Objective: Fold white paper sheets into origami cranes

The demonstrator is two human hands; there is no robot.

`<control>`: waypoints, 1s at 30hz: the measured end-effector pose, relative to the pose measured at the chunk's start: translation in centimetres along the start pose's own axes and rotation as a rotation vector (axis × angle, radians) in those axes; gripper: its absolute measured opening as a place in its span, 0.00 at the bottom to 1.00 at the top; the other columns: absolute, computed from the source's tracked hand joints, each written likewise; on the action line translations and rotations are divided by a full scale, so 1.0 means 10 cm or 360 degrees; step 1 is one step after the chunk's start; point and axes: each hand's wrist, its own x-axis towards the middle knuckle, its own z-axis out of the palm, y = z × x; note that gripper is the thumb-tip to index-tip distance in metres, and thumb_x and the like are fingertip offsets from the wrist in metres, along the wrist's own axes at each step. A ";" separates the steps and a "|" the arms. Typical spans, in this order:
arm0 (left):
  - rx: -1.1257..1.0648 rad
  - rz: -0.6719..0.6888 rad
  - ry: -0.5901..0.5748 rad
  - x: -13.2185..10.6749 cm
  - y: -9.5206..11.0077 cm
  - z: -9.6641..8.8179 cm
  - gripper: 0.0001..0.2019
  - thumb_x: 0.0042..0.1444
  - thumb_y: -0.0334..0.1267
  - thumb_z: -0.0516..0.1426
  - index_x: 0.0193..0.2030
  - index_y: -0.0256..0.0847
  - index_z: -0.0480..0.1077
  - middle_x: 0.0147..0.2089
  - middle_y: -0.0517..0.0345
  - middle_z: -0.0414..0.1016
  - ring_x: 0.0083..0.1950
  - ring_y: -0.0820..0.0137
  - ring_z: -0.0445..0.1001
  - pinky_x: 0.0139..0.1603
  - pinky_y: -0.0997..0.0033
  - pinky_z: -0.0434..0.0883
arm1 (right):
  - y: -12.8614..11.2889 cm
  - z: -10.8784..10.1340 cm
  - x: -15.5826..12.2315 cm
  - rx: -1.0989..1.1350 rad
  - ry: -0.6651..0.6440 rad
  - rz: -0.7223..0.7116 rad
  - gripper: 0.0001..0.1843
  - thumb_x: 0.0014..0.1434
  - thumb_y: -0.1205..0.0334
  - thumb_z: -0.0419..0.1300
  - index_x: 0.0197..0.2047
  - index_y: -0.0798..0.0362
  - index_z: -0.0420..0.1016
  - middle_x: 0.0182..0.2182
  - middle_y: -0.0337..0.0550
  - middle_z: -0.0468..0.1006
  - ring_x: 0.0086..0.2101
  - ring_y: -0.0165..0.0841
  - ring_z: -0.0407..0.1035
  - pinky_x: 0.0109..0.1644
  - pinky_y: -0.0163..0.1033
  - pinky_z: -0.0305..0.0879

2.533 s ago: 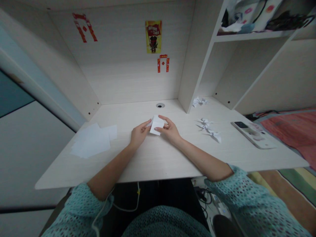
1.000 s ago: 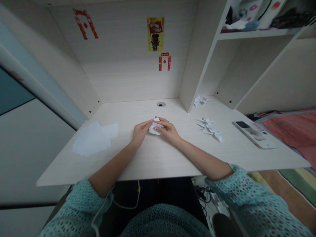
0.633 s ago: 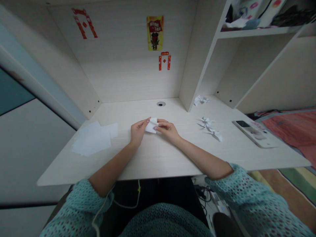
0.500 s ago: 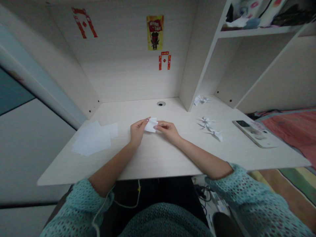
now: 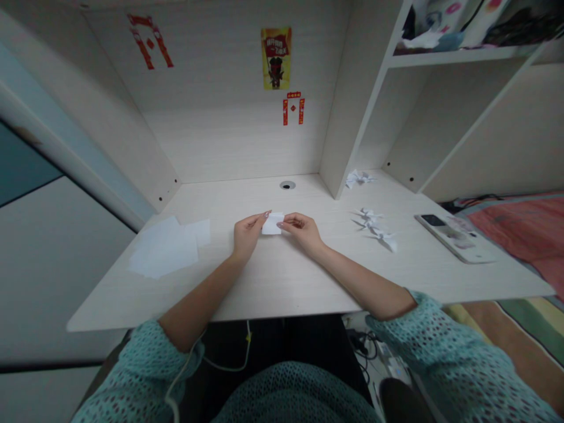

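Note:
A small folded piece of white paper [image 5: 272,224] is held just above the desk, between my two hands. My left hand [image 5: 248,233] pinches its left edge, thumb on the near face. On the opposite edge, the thumb and fingertips of my right hand [image 5: 304,231] are closed on the paper. Creases on it are too faint to make out well. To the left lies a spread pile of white paper sheets [image 5: 165,249]. Several folded white paper cranes [image 5: 372,226] rest to the right of my right hand.
More folded white paper [image 5: 359,178] sits by the upright divider [image 5: 337,147]. A phone [image 5: 453,238] lies at the desk's right side. The desk [image 5: 282,288] has a round cable hole [image 5: 288,185] at the back. A thin white cable [image 5: 229,369] hangs below the front edge.
The paper has turned slightly and now lies straighter between my fingers. Both hands have shifted a little to the right. The sheets, cranes and phone have stayed put.

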 end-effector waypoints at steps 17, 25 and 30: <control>0.0009 -0.0438 -0.0373 0.03 -0.23 -0.02 0.19 0.43 0.49 0.62 0.38 0.37 0.76 0.37 0.50 0.79 0.35 0.69 0.76 0.36 0.72 0.69 | -0.02 -0.06 0.02 -0.0200 0.0097 -0.0065 0.24 0.44 0.53 0.66 0.45 0.53 0.75 0.32 0.42 0.77 0.31 0.30 0.68 0.35 0.36 0.61; -0.0034 -0.0443 -0.0350 0.03 -0.19 -0.01 0.19 0.44 0.47 0.63 0.40 0.35 0.76 0.39 0.48 0.79 0.37 0.67 0.76 0.41 0.69 0.71 | 0.04 -0.07 0.03 -0.0038 0.0017 0.0037 0.17 0.45 0.51 0.65 0.34 0.54 0.79 0.30 0.44 0.79 0.29 0.31 0.69 0.36 0.36 0.62; -0.0047 -0.0444 -0.0351 0.04 -0.19 -0.01 0.19 0.43 0.45 0.64 0.40 0.34 0.76 0.39 0.48 0.79 0.37 0.66 0.76 0.43 0.68 0.71 | 0.02 -0.07 0.03 -0.0037 0.0028 0.0028 0.17 0.44 0.51 0.66 0.33 0.55 0.79 0.29 0.44 0.79 0.27 0.30 0.68 0.34 0.36 0.61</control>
